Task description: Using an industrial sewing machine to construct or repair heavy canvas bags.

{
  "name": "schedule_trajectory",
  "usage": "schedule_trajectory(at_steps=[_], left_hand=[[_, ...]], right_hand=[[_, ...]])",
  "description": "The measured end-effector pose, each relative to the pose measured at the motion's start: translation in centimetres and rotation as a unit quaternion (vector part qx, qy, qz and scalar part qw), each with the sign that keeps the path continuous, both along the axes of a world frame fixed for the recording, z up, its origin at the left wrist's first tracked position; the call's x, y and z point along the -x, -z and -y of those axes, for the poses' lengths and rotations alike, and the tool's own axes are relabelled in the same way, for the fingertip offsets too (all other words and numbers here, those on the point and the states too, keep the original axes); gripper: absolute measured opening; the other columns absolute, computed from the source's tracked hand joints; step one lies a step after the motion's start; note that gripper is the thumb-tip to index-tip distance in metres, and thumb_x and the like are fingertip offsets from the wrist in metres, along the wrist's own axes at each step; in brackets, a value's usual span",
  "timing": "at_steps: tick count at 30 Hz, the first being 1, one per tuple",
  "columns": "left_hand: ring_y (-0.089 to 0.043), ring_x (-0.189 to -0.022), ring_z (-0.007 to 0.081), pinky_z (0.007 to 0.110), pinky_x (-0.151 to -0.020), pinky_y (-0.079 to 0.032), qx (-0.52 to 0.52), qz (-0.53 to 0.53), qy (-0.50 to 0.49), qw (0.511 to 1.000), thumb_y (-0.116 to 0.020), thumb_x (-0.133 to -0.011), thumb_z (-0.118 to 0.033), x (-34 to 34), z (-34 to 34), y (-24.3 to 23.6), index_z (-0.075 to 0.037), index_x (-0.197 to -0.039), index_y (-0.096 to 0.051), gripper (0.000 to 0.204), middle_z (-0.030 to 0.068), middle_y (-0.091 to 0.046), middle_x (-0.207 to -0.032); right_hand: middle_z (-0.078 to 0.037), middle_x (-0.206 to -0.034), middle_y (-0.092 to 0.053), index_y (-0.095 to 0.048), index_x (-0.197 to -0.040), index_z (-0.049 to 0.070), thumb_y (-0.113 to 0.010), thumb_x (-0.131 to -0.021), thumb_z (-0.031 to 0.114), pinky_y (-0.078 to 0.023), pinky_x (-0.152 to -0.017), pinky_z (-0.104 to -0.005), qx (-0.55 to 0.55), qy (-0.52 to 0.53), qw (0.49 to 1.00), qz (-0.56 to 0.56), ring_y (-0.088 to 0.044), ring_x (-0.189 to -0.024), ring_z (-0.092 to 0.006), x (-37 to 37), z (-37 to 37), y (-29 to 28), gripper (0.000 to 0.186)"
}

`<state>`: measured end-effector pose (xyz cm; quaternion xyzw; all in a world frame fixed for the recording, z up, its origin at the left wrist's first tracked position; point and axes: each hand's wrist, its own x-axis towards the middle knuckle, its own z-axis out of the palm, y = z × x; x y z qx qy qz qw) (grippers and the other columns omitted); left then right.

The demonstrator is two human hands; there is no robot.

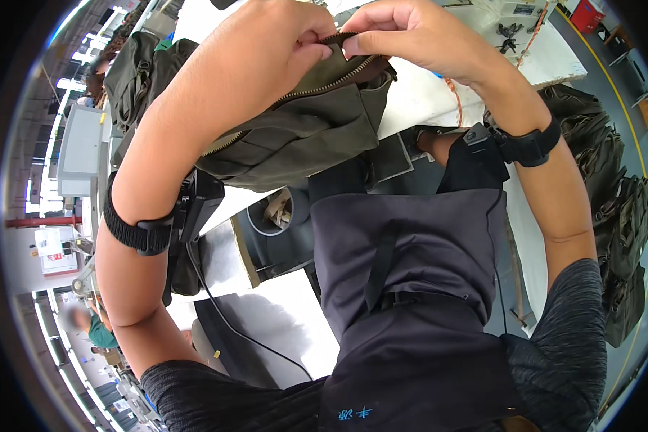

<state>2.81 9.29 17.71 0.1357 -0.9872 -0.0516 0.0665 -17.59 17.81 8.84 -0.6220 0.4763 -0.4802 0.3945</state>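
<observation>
An olive-green fabric bag (295, 140) with a brass-toothed zipper (331, 78) lies on the white table (425, 101) at the top of the view. My left hand (306, 39) pinches the dark zipped edge at the bag's top, fingers curled. Just to its right, my right hand (374, 32) holds the same edge between thumb and fingers. The fingertips of both are partly hidden by the fabric and each other.
More green bags sit at left (133, 79) and are piled at right (612, 187). A bin with scraps (270, 216) stands below the table. Small dark tools (510, 36) lie at upper right, a red container (589, 14) beyond. A co-worker in green (101, 331) is at far left.
</observation>
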Motion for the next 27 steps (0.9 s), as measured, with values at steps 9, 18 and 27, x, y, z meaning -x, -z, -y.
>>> schedule_trajectory(at_steps=[9,18,27], left_hand=[[-0.057,-0.067,0.0095,0.028,-0.066,-0.049,-0.029,-0.016,-0.066,0.997,-0.069,-0.096,-0.014,0.2,0.1,1.4,0.002,-0.100,-0.068,0.016,0.0058,-0.067,-0.075],[-0.058,-0.067,0.0123,0.030,-0.066,-0.049,0.000,-0.028,-0.055,0.998,-0.070,-0.096,-0.015,-0.1,0.6,1.6,0.003,-0.101,-0.068,0.018,0.0063,-0.068,-0.077],[-0.060,-0.068,0.0147,0.030,-0.066,-0.049,0.000,0.016,-0.006,1.000,-0.072,-0.093,-0.016,0.3,0.8,0.8,-0.002,-0.110,-0.073,0.022,0.0103,-0.069,-0.078]], right_hand=[[-0.014,-0.075,-0.071,-0.071,-0.088,-0.004,-0.066,-0.082,0.009,-0.051,-0.065,-0.0347,-0.044,0.060,0.978,-0.196,-0.064,-0.069,-0.0176,-1.1,-1.3,-3.9,0.016],[-0.026,-0.074,-0.069,-0.071,-0.081,-0.005,-0.064,-0.079,0.008,-0.053,-0.064,-0.0458,0.013,0.129,0.912,-0.388,-0.070,-0.069,-0.0393,-2.4,-0.3,-3.2,0.015],[-0.029,-0.078,-0.068,-0.072,-0.080,-0.003,-0.064,-0.083,0.011,-0.052,-0.069,-0.0535,0.079,0.095,0.898,-0.421,-0.069,-0.076,-0.0466,-1.7,0.0,-2.5,0.016]])
